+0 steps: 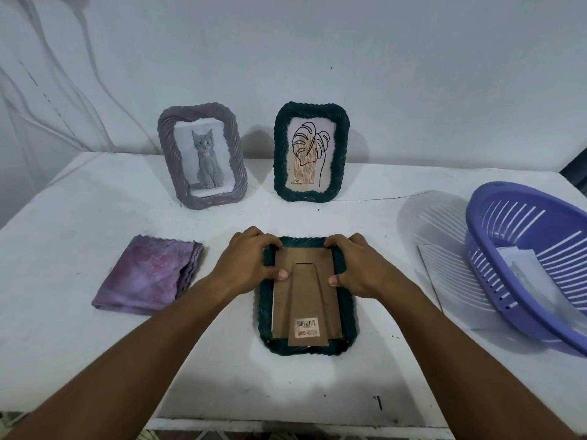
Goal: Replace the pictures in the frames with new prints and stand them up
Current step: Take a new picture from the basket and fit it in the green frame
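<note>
Both forearms reach in from near edge. Left hand (246, 265) and right hand (359, 265) press backing board (306, 300) on face-down green frame (306, 350), table centre; fingers curled at its far corners. Grey kitten frame (203, 154) looks done; leaf frame (311, 152) and this one apparently remain.

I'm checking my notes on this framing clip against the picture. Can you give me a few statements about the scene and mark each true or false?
1. Two frames stand upright at the back of the table. True: the grey frame holds a kitten picture and the dark green frame a leaf drawing.
2. The frame under the hands lies face up. False: it lies face down, showing its cardboard back and a barcode sticker.
3. Both the left hand and right hand are at the frame's far end. True.
4. The purple cloth is in the basket. False: it lies folded on the table, left of the hands.
5. The basket is red. False: it is purple.
</note>
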A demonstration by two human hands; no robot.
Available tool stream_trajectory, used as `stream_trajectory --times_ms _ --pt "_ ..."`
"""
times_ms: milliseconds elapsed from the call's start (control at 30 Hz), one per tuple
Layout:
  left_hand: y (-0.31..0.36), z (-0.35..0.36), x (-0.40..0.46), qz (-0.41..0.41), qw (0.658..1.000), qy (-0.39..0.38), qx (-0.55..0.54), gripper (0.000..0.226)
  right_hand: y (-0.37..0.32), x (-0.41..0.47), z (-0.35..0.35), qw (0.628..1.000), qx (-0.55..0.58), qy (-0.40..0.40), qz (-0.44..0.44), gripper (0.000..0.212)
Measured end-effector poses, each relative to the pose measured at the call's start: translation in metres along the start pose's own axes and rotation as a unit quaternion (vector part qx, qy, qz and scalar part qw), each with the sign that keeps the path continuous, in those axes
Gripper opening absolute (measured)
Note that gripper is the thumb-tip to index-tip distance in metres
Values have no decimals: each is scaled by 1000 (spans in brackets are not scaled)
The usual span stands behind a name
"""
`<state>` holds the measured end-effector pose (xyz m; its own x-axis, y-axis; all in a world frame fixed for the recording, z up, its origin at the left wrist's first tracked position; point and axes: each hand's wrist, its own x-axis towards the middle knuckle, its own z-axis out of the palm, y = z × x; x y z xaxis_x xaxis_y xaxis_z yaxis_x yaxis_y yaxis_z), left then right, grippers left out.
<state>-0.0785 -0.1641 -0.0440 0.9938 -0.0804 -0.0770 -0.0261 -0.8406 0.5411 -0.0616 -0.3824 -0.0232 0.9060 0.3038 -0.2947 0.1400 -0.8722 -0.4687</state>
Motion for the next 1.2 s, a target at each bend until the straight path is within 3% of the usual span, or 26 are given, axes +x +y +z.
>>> stream_trajectory --times_ms 567,700,800,900,1000,1200 --pt "-1 -4 -4 -2 1000 -21 -19 67 13 0 2 1000 13 -3 -29 72" --pt "1 -14 -18 39 998 32 -31 40 16 -10 -4 997 73 -12 -37 66" --pt "-1 -18 -37 128 992 11 -15 20 19 -30 -5 994 37 39 -96 50" --pt "-6 -18 -53 197 979 -57 -3 30 22 -52 0 981 -37 31 -187 35" --pt "-10 -16 -61 234 967 -100 19 37 31 -62 7 965 -93 -14 -247 42" --pt "-13 -10 -68 234 965 -105 60 49 40 -57 11 949 -126 -7 -290 47"
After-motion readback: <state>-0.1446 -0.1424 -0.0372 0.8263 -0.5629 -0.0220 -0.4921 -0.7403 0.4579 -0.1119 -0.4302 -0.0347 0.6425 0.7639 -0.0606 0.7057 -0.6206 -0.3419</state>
